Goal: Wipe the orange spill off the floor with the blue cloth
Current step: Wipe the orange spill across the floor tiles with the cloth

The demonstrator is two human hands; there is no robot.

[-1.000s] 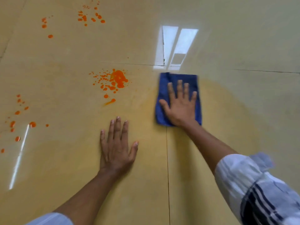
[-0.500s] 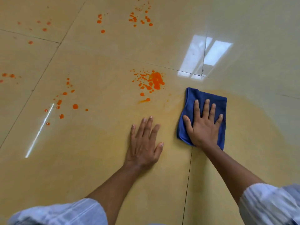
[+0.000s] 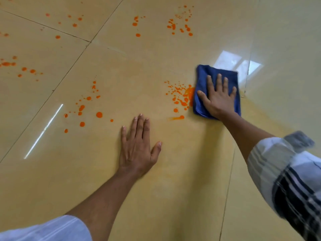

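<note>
A folded blue cloth (image 3: pixel 205 72) lies flat on the glossy yellow tiled floor (image 3: pixel 173 180). My right hand (image 3: pixel 218 100) presses down on it with fingers spread. The cloth's left edge touches an orange spill (image 3: pixel 180 96) of splattered drops. My left hand (image 3: pixel 137 146) rests flat on the bare tile, palm down, holding nothing, just below and left of that spill. More orange drops (image 3: pixel 85 108) lie to the left, and others (image 3: pixel 179 25) farther away at the top.
Tile joints (image 3: pixel 229 171) run across the floor. A faint orange smear (image 3: pixel 260 122) tints the tile on the right. Window light reflects off the floor (image 3: pixel 243 65) behind the cloth. Further splatters (image 3: pixel 10 64) sit at the far left.
My right hand has slid the cloth up and left until it meets the nearest orange spill. The view has shifted, showing more floor on the left. My left hand stays planted.
</note>
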